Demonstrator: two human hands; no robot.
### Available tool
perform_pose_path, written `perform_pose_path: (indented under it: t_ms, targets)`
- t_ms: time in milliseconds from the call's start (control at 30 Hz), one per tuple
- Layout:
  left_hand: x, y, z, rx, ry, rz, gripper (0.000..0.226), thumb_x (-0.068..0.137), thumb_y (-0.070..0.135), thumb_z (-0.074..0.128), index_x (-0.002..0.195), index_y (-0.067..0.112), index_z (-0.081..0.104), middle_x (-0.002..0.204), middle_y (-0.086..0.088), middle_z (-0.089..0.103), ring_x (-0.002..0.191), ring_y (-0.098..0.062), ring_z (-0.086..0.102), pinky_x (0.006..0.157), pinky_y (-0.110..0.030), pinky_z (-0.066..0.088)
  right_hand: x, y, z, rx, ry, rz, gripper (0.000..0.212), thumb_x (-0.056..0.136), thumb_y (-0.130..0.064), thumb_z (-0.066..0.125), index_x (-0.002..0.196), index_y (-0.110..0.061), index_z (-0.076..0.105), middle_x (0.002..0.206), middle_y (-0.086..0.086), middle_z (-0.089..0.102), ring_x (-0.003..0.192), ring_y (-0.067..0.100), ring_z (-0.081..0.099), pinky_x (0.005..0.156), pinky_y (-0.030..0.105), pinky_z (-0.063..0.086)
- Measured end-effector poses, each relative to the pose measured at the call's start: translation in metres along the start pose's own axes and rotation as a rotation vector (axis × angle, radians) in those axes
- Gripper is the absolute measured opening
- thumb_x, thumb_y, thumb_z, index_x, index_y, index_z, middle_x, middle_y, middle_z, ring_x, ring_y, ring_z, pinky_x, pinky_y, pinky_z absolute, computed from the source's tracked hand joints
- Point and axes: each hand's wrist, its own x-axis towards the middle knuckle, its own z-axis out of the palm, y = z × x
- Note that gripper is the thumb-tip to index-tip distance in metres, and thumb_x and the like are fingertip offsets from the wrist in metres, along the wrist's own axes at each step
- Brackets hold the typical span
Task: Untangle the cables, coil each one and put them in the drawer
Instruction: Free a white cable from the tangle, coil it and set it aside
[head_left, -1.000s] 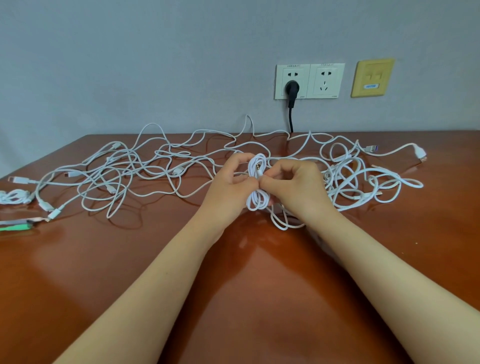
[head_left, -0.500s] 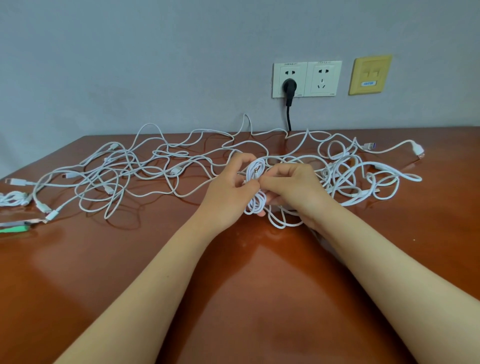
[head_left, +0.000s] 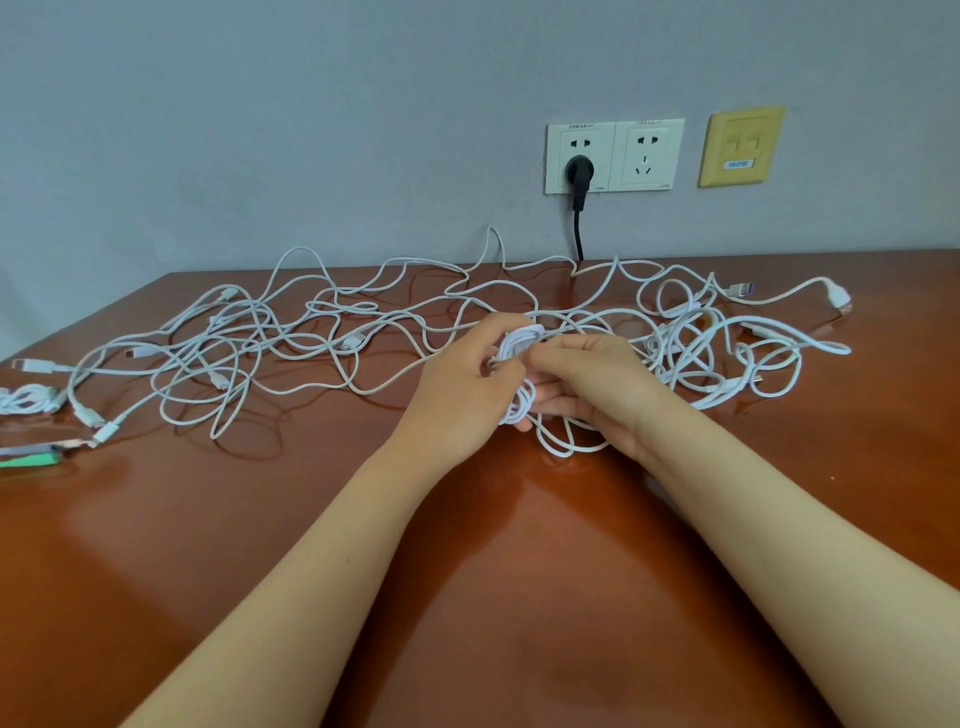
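A small coil of white cable (head_left: 519, 345) is held just above the bench (head_left: 519, 597), between the two hands near the middle of the view. It is gripped by the left hand (head_left: 460, 387), whose fingers are curled round its left side. It is pinched near the top by the thumb and forefinger of the right hand (head_left: 595, 387), and the other fingers of that hand are bent beneath it. The lower loops of the coil hang down between the palms. A loose loop (head_left: 563, 449) is seen on the bench under the right wrist; whether it belongs to the held coil cannot be told.

Behind the hands a tangle of white cables (head_left: 249, 353) is spread across the bench from the left edge to the right, with a denser knot (head_left: 727, 353) just right of the right hand. Several plug ends lie among the strands, and one larger connector (head_left: 839, 301) lies at the far right. A small white bundle (head_left: 26, 400) and a green object (head_left: 31, 460) are seen at the left edge of the bench.

On the wall, a double socket (head_left: 644, 153) is mounted, with a black plug (head_left: 578, 171) in its left half and a yellow plate (head_left: 742, 146) beside it.
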Motion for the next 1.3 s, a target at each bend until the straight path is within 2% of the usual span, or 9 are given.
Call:
perform_pose_path:
  t_ms: [200, 300, 400, 467, 600, 800, 967, 1167, 1300]
  targets:
    - [0.003, 0.0, -0.003, -0.144, -0.018, -0.075, 0.032, 0.09, 0.001, 0.047, 0.11, 0.023, 0.06, 0.085, -0.006, 0.065, 0.061, -0.015, 0.065, 0.06, -0.031, 0.057, 0.0, 0.004, 0.001, -0.031, 0.037, -0.086, 0.011, 0.084, -0.006, 0.064, 0.086, 0.005, 0.067, 0.064, 0.008, 0.065, 0.049, 0.01, 0.062, 0.053, 0.018, 0.053]
    - [0.004, -0.002, -0.001, -0.156, 0.024, -0.08, 0.03, 0.09, 0.005, 0.05, 0.106, 0.028, 0.063, 0.09, -0.007, 0.068, 0.079, -0.026, 0.068, 0.077, -0.042, 0.057, 0.001, 0.007, 0.006, -0.073, 0.097, -0.17, 0.01, 0.084, -0.01, 0.067, 0.077, -0.005, 0.062, 0.062, 0.005, 0.058, 0.044, 0.009, 0.056, 0.047, 0.019, 0.049]
    - [0.002, -0.001, 0.001, -0.238, 0.014, -0.106, 0.031, 0.091, 0.003, 0.049, 0.097, 0.03, 0.064, 0.081, -0.005, 0.066, 0.063, -0.021, 0.067, 0.071, -0.038, 0.058, 0.006, 0.012, 0.007, -0.103, 0.171, -0.216, 0.013, 0.084, -0.013, 0.067, 0.083, -0.015, 0.055, 0.075, 0.003, 0.057, 0.058, 0.014, 0.058, 0.053, 0.027, 0.047]
    - [0.002, 0.001, 0.001, -0.306, -0.005, -0.138, 0.035, 0.091, -0.001, 0.047, 0.096, 0.028, 0.065, 0.083, -0.009, 0.065, 0.061, -0.018, 0.066, 0.071, -0.037, 0.058, 0.005, 0.013, 0.007, -0.081, 0.113, -0.215, 0.008, 0.088, -0.013, 0.062, 0.095, -0.014, 0.057, 0.082, 0.006, 0.06, 0.059, 0.013, 0.059, 0.052, 0.025, 0.048]
    - [0.002, 0.007, -0.001, -0.377, -0.041, -0.164, 0.04, 0.089, -0.006, 0.042, 0.095, 0.027, 0.064, 0.078, -0.009, 0.062, 0.057, -0.014, 0.064, 0.076, -0.042, 0.056, 0.001, 0.01, 0.007, -0.025, -0.011, -0.247, 0.013, 0.095, -0.01, 0.05, 0.09, -0.005, 0.062, 0.066, 0.008, 0.061, 0.042, 0.005, 0.055, 0.044, 0.018, 0.044]
    - [0.0, 0.01, -0.004, -0.256, -0.125, -0.096, 0.041, 0.092, -0.004, 0.043, 0.101, 0.033, 0.058, 0.081, -0.017, 0.059, 0.062, -0.023, 0.064, 0.071, -0.036, 0.055, 0.001, 0.011, 0.007, -0.066, -0.002, -0.243, 0.02, 0.097, -0.017, 0.046, 0.084, -0.009, 0.06, 0.058, 0.004, 0.059, 0.044, 0.014, 0.052, 0.042, 0.019, 0.044]
    - [0.001, 0.012, -0.004, -0.388, -0.172, -0.209, 0.04, 0.093, -0.002, 0.042, 0.1, 0.034, 0.058, 0.08, -0.007, 0.059, 0.057, -0.015, 0.065, 0.065, -0.03, 0.057, -0.001, 0.009, 0.006, -0.043, -0.068, -0.247, 0.021, 0.099, -0.024, 0.041, 0.094, -0.011, 0.057, 0.072, 0.004, 0.061, 0.059, 0.008, 0.06, 0.055, 0.018, 0.05]
    - [0.002, 0.013, -0.007, -0.342, -0.158, -0.159, 0.039, 0.093, -0.002, 0.043, 0.1, 0.034, 0.058, 0.077, -0.008, 0.051, 0.058, -0.013, 0.053, 0.06, -0.027, 0.049, 0.001, 0.013, 0.01, -0.201, 0.102, -0.394, 0.017, 0.097, -0.025, 0.047, 0.08, -0.02, 0.051, 0.068, 0.002, 0.052, 0.064, 0.019, 0.052, 0.06, 0.036, 0.045]
    - [0.002, 0.011, -0.008, -0.379, -0.185, -0.136, 0.038, 0.092, -0.003, 0.048, 0.106, 0.03, 0.059, 0.075, -0.01, 0.059, 0.06, -0.016, 0.059, 0.057, -0.026, 0.052, 0.001, 0.011, 0.009, -0.231, 0.151, -0.452, 0.023, 0.097, -0.025, 0.046, 0.074, -0.024, 0.051, 0.067, -0.006, 0.052, 0.066, 0.009, 0.05, 0.066, 0.026, 0.042]
